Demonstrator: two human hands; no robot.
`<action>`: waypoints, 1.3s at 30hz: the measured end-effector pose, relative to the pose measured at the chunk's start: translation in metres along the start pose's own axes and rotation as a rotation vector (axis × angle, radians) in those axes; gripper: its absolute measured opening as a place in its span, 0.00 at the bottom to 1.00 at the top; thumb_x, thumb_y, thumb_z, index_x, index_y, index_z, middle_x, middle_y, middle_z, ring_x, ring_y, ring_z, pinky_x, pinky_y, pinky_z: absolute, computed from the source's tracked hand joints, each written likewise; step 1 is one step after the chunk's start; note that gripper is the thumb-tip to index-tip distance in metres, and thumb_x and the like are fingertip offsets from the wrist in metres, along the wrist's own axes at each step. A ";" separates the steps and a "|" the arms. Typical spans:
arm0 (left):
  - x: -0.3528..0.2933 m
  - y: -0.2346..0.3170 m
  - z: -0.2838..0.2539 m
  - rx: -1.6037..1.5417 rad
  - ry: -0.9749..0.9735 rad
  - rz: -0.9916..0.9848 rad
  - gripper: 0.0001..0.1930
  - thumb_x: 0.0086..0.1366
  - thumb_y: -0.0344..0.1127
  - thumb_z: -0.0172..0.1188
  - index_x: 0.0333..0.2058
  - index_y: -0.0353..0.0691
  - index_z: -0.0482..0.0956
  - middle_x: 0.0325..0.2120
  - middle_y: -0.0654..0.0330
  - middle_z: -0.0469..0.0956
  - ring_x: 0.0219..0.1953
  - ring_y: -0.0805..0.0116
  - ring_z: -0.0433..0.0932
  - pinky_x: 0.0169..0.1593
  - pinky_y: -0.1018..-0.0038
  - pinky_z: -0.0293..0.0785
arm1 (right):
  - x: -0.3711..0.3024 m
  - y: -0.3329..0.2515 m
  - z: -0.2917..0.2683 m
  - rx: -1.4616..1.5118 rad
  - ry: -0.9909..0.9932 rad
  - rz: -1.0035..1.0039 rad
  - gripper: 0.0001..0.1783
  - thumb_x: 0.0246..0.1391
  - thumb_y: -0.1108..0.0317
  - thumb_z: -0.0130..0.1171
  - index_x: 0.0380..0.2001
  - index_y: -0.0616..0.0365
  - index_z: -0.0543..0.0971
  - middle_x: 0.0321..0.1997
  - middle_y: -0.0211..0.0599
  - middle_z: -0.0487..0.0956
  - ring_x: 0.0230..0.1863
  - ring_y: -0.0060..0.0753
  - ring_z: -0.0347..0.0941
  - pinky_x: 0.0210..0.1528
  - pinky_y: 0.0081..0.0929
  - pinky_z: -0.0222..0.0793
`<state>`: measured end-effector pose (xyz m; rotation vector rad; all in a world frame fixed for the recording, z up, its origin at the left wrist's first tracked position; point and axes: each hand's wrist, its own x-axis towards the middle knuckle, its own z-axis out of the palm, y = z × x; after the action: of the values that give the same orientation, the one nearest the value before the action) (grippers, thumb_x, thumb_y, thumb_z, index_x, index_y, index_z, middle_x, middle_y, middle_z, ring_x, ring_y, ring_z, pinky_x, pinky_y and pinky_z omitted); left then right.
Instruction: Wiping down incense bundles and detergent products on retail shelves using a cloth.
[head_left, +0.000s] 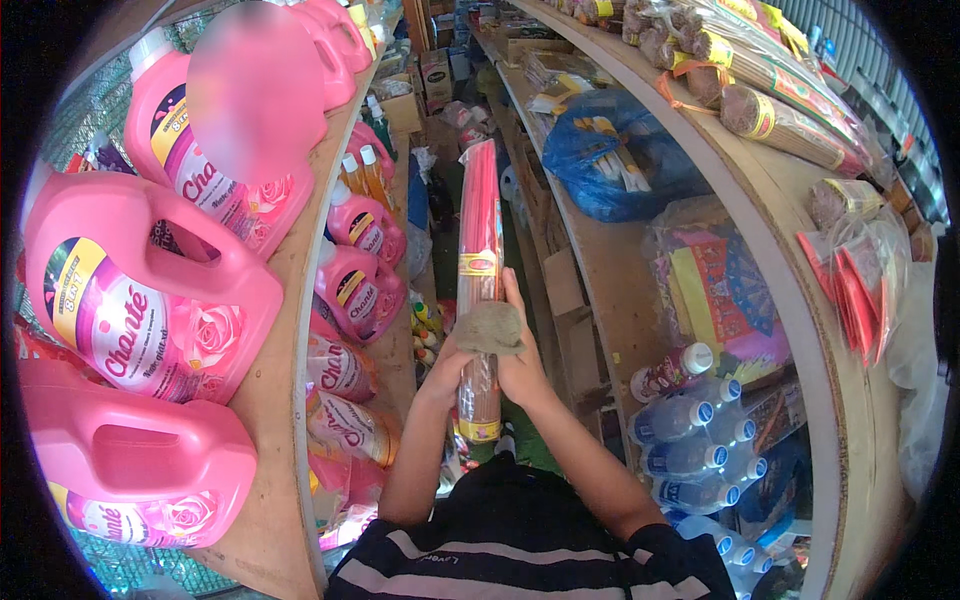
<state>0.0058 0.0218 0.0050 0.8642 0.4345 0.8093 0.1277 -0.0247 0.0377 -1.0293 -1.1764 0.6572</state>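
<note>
Bundle (480,288) of thin sticks, pink above and brown below in clear wrap, stands nearly upright in front of the person's chest, over the aisle between two shelves. The left hand (447,370) grips it from one side, its fingers mostly hidden; the right hand (518,360) closes on it from the other, one finger reaching up along the wrap. A grey-brown round end (488,328) faces the camera between the hands; it looks like a second pack seen end-on, though its length is hidden.

As far as the work shows, picking up is done: the bundle is off any surface and firmly held. Setting it down is not yet done, and the wrap looks unopened. Similar packs (785,120) lie together on the right shelf (745,160), near some red packets (858,290). Pink jugs (150,290) line the left shelf (285,265), apart from both hands.
</note>
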 end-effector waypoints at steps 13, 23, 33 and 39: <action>0.029 0.037 0.049 0.178 0.188 0.440 0.27 0.56 0.31 0.62 0.52 0.33 0.62 0.38 0.49 0.75 0.39 0.61 0.78 0.38 0.66 0.78 | -0.057 0.014 0.024 0.842 0.423 0.377 0.33 0.60 0.47 0.34 0.62 0.58 0.59 0.62 0.37 0.63 0.61 0.35 0.61 0.60 0.34 0.59; 0.002 -0.006 0.105 0.206 0.164 0.895 0.33 0.55 0.29 0.60 0.56 0.36 0.52 0.42 0.49 0.68 0.40 0.61 0.74 0.42 0.63 0.77 | -0.047 0.011 -0.002 1.428 0.362 0.553 0.31 0.57 0.42 0.38 0.53 0.55 0.69 0.49 0.34 0.74 0.44 0.31 0.74 0.33 0.27 0.73; 0.013 0.016 0.121 0.065 0.340 0.920 0.26 0.62 0.34 0.54 0.55 0.37 0.54 0.39 0.49 0.69 0.39 0.60 0.73 0.43 0.62 0.76 | -0.039 -0.017 -0.024 1.089 0.466 0.342 0.30 0.60 0.40 0.34 0.47 0.53 0.71 0.46 0.35 0.76 0.47 0.34 0.72 0.53 0.37 0.66; 0.018 0.024 0.132 0.142 0.125 0.635 0.24 0.60 0.38 0.57 0.50 0.35 0.59 0.33 0.49 0.72 0.32 0.62 0.76 0.35 0.66 0.78 | -0.045 0.005 -0.030 1.310 0.342 0.453 0.33 0.58 0.38 0.36 0.51 0.53 0.69 0.52 0.38 0.72 0.53 0.36 0.69 0.54 0.36 0.66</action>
<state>0.0900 -0.0206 0.1022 1.1065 0.3287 1.4343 0.1443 -0.0700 0.0128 -0.2154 -0.0437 1.2852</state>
